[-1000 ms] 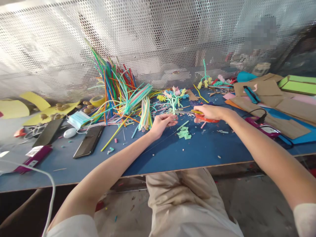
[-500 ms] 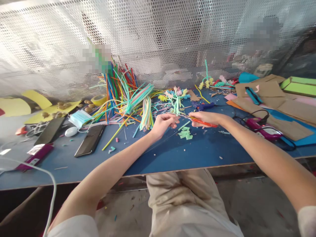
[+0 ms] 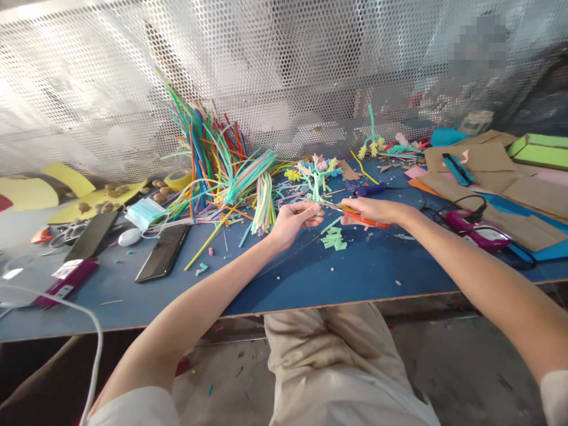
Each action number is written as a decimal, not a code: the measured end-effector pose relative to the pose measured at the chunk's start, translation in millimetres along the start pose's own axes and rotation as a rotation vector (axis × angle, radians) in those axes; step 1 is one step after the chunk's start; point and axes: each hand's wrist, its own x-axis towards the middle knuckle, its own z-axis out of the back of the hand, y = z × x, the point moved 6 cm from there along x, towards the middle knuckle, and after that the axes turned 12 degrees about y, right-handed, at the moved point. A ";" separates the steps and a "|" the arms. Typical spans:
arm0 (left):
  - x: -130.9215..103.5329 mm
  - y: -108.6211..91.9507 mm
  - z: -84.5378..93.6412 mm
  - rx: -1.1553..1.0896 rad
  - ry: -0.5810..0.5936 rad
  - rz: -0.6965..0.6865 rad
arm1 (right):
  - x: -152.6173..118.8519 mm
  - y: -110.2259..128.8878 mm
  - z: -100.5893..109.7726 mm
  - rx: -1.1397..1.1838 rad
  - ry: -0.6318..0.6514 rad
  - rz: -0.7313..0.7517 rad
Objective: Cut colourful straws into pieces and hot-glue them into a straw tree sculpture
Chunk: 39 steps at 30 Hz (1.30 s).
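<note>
Over the middle of the blue table, my right hand [image 3: 366, 211] is closed on red-orange scissors [image 3: 375, 221], whose blades point left. The blade tips reach the fingers of my left hand [image 3: 296, 221], which are pinched together; what they hold is too small to make out. Just below the blades lies a small pile of pale green cut pieces [image 3: 333, 238]. Behind the hands stands a pastel flower-like bunch [image 3: 317, 173] of fuzzy stems. A bundle of pale fuzzy stems [image 3: 265, 204] lies beside my left hand.
A tall heap of coloured stems [image 3: 213, 154] is at the back left. A black phone [image 3: 163, 253], a face mask [image 3: 145, 213] and a purple power strip [image 3: 66, 283] lie left. On the right are cardboard sheets [image 3: 470, 165], a glue gun [image 3: 369, 190] and another power strip [image 3: 477, 229].
The scissor blades now show more plainly between my hands, and the scissors and the fingers of my left hand have shifted slightly. The rest looks the same apart from a small camera shift.
</note>
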 end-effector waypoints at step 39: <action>14.5 -24.3 75.6 1.630 -0.214 0.035 | 21.2 -25.1 6.5 0.502 -0.679 0.170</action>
